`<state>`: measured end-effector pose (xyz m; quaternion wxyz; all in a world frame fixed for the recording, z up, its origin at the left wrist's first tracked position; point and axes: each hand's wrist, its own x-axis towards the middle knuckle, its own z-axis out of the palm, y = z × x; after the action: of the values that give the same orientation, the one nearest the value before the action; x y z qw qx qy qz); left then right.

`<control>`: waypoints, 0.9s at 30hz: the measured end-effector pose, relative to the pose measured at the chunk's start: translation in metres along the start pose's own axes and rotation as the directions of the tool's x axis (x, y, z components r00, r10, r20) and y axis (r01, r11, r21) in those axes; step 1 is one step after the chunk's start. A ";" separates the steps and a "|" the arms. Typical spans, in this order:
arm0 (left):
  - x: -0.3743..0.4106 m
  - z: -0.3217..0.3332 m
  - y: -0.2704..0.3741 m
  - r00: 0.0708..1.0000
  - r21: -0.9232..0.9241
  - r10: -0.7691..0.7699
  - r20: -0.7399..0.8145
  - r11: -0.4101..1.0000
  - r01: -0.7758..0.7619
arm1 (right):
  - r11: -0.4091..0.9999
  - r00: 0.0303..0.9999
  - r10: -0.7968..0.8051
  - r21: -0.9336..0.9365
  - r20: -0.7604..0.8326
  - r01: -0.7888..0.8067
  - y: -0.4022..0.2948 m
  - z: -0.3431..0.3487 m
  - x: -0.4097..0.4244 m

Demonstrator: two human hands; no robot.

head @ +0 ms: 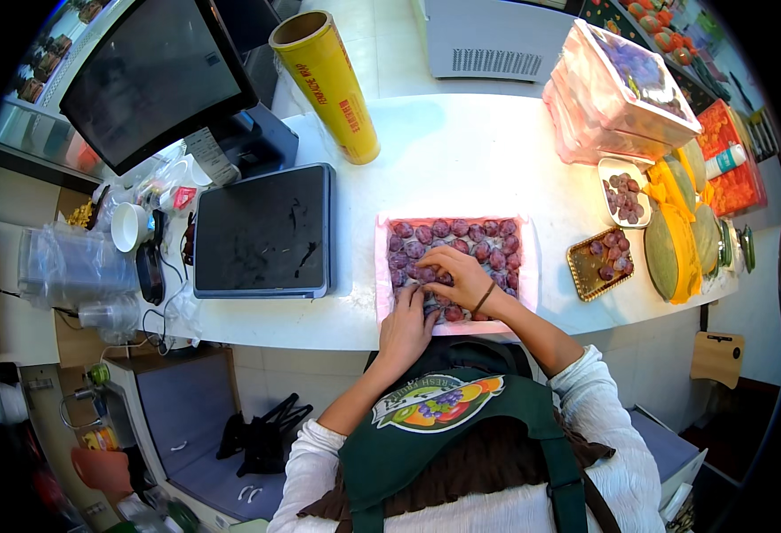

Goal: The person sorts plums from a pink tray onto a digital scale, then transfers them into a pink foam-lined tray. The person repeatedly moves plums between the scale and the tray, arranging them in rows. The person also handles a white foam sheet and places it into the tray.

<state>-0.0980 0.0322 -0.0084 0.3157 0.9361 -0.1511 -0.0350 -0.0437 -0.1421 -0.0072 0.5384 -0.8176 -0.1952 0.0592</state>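
A pink-lined box (530, 266) of dark red plums or large grapes (458, 228) lies at the counter's front edge. Both hands reach into its lower left part. My left hand (406, 325) rests with its fingertips on the fruit near the left wall. Bent over the fruit just above it is my right hand (460, 276), with a dark band at the wrist; thumb and fingertips are close together. Whether either hand grips a fruit cannot be made out. To the right, a gold-rimmed tray (582, 276) and a white tray (640, 181) hold loose fruit of similar colour.
Left of the box stand a black flat-topped scale (260, 233) and a monitor (154, 80). A yellow roll of cling film (330, 93) stands behind. At right are wrapped pink boxes (604, 106) and melons (660, 250) with yellow bands. Cables and plastic containers (70, 260) crowd the left end.
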 end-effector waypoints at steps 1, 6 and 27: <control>0.000 0.000 -0.001 1.000 -0.016 0.002 0.021 1.000 -0.001 | 1.000 1.000 0.019 0.012 0.020 -0.019 -0.001 0.001 0.002; -0.006 -0.006 -0.008 0.996 -0.085 0.033 0.087 0.996 -0.026 | 0.970 0.985 -0.130 -0.194 0.112 0.150 0.005 0.014 0.009; -0.008 -0.019 -0.015 0.991 -0.443 -0.101 -0.083 0.895 0.054 | 0.813 0.975 -0.149 -0.542 0.163 0.215 0.010 0.038 0.009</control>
<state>-0.0984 0.0565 -0.0022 0.5247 0.8464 -0.0853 -0.0320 -0.0448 -0.1096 -0.0313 0.2686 -0.9114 -0.3116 -0.0058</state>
